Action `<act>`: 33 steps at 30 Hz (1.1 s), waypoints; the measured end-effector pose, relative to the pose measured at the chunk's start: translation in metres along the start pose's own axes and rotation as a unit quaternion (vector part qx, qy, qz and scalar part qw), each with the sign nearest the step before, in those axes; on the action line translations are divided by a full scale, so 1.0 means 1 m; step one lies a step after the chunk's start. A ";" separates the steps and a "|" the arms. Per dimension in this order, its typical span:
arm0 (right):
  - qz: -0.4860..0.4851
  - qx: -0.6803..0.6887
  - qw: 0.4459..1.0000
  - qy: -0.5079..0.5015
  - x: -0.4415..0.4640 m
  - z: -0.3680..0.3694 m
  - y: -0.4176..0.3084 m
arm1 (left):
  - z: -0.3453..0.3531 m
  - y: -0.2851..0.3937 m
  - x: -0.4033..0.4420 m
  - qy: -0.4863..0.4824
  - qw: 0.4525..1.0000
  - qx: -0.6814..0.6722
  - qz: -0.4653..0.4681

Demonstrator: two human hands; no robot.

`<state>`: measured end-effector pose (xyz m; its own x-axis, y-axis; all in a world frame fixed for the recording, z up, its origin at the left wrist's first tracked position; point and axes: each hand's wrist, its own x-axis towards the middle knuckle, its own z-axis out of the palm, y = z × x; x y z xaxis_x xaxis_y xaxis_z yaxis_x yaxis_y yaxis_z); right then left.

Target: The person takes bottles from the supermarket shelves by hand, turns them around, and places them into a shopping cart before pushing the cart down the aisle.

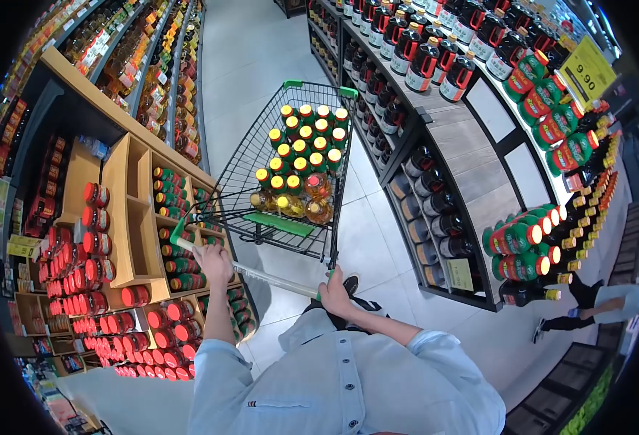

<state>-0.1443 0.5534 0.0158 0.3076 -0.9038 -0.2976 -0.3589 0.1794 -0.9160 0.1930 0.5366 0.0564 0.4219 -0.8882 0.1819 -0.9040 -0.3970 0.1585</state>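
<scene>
My left hand (214,262) is wrapped round the left part of the shopping cart's handle (272,280). At the handle's right end, my right hand (336,291) is closed on it too. The black wire shopping cart (241,168) stands in front of me, with green corner pieces and a green flap (282,223) near the handle. Several green bottles with yellow caps (301,150) stand upright inside it. Closer to me in the basket are several clear bottles of golden liquid (290,206), one with a red cap. Neither hand touches the bottles.
On the left, a wooden shelf unit (139,243) holds red-lidded jars (96,243) and green bottles. A shelf (472,141) with dark bottles runs along the right, under a yellow price sign (586,69). Pale floor tiles (236,54) lie ahead. Another person (613,301) is at far right.
</scene>
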 end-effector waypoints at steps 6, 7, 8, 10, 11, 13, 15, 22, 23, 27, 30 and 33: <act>-0.003 0.029 1.000 -0.010 -0.017 0.023 0.000 | -0.010 -0.018 -0.010 -0.006 1.000 -0.016 0.007; -0.006 0.032 0.999 -0.009 -0.021 0.026 0.002 | -0.009 -0.022 -0.010 0.022 0.999 -0.020 0.024; 0.004 0.030 0.999 -0.013 -0.026 0.028 0.004 | -0.008 -0.026 -0.014 0.046 0.998 -0.023 0.040; -0.005 -0.004 1.000 -0.012 -0.028 0.032 0.003 | -0.011 -0.030 -0.017 0.020 0.999 -0.024 0.036; -0.018 -0.004 1.000 -0.009 -0.031 0.031 0.002 | -0.010 -0.034 -0.018 0.034 0.998 -0.025 0.048; -0.010 -0.020 0.999 -0.024 -0.036 0.030 -0.003 | -0.015 -0.036 -0.019 0.018 0.999 -0.023 0.038; -0.005 -0.036 0.999 -0.037 -0.039 0.025 -0.009 | -0.007 -0.043 -0.023 0.041 0.998 -0.027 0.031; 0.058 0.076 0.952 -0.291 -0.014 -0.033 0.007 | -0.007 -0.037 -0.044 0.047 0.993 0.003 -0.106; 0.108 0.127 0.941 -0.294 -0.003 -0.048 0.010 | -0.007 -0.022 -0.052 0.048 0.984 -0.030 -0.168; 0.137 0.125 0.960 -0.208 0.040 -0.115 0.060 | 0.004 0.020 -0.085 0.044 0.964 -0.115 -0.237; 0.178 0.120 0.967 -0.139 0.072 -0.164 0.112 | -0.004 0.044 -0.082 0.046 0.946 -0.144 -0.286; 0.234 0.104 0.966 -0.029 0.087 -0.190 0.162 | -0.003 0.035 -0.078 -0.005 0.945 -0.066 -0.321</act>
<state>-0.3429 0.4296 -0.1074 0.2056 -0.6833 -0.7006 -0.2872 0.6422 -0.7107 0.1284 0.5922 0.0510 0.8793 -0.4762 -0.0015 -0.4450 -0.8228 0.3535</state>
